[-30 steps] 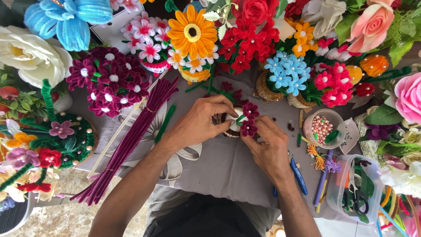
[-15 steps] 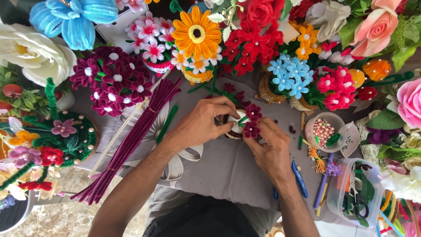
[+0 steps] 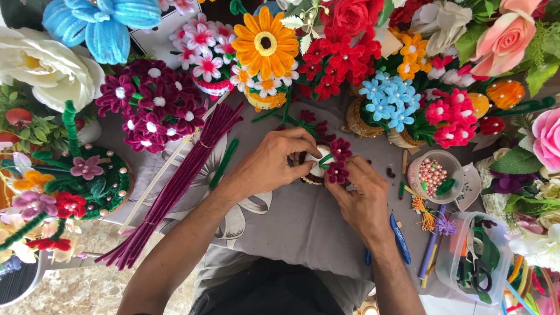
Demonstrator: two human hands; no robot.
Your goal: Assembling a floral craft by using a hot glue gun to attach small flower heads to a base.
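we are pinching our left hand (image 3: 271, 166) and right hand (image 3: 359, 201) closed on the small maroon flower piece (image 3: 329, 163), just below the orange flower (image 3: 264, 42), right of the maroon stem bundle (image 3: 175, 186).

A clear plastic tub (image 3: 473, 256) holding scissors stands at the near right, a small clear cup of pink beads (image 3: 433, 175) just beyond it; no labels, signs or screens show.

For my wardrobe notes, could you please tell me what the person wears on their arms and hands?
Nothing shows on them: the left hand and right hand are bare, without gloves, rings, or a watch, and both forearms are uncovered, with no sleeves in view.
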